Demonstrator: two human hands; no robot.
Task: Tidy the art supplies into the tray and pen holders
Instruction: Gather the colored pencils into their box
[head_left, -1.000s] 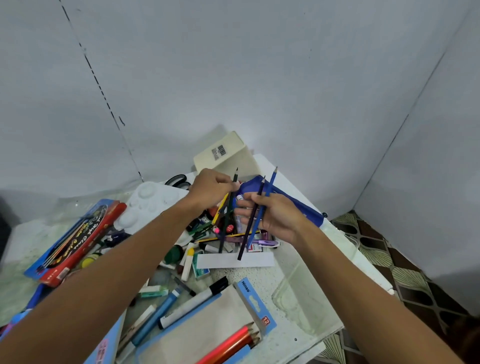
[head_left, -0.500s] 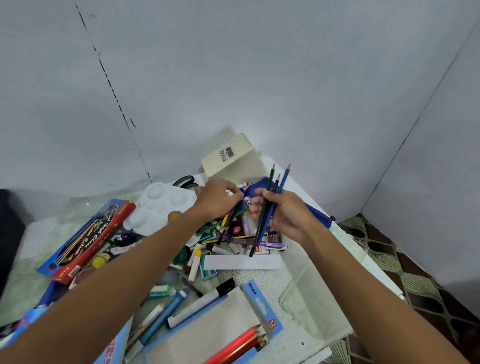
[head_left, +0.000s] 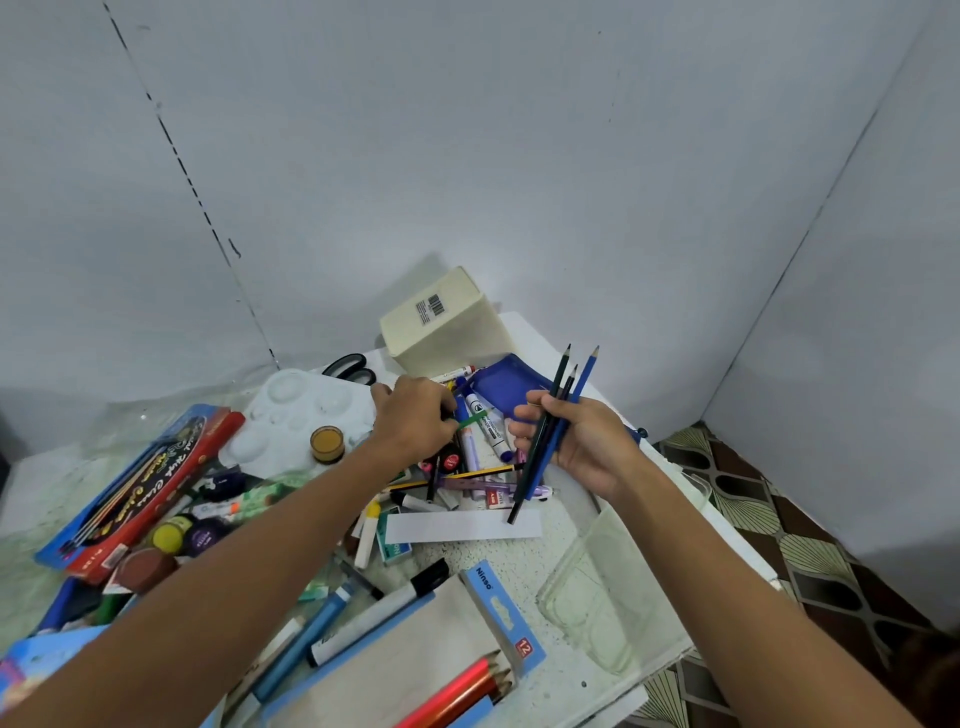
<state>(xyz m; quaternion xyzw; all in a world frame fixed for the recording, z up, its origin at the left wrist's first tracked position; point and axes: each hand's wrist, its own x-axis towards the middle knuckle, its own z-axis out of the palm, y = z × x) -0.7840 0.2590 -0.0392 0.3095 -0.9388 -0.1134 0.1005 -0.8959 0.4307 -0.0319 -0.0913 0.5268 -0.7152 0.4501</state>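
Right hand (head_left: 582, 441) around pencils (head_left: 553, 415)

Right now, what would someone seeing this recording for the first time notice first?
The right hand holds a bundle of three dark and blue pencils upright above the table's right side. The left hand reaches into the heap of pens and markers at the centre, pinching a thin green pencil. Behind them a cream plastic box with a barcode sticker lies tipped against the wall.
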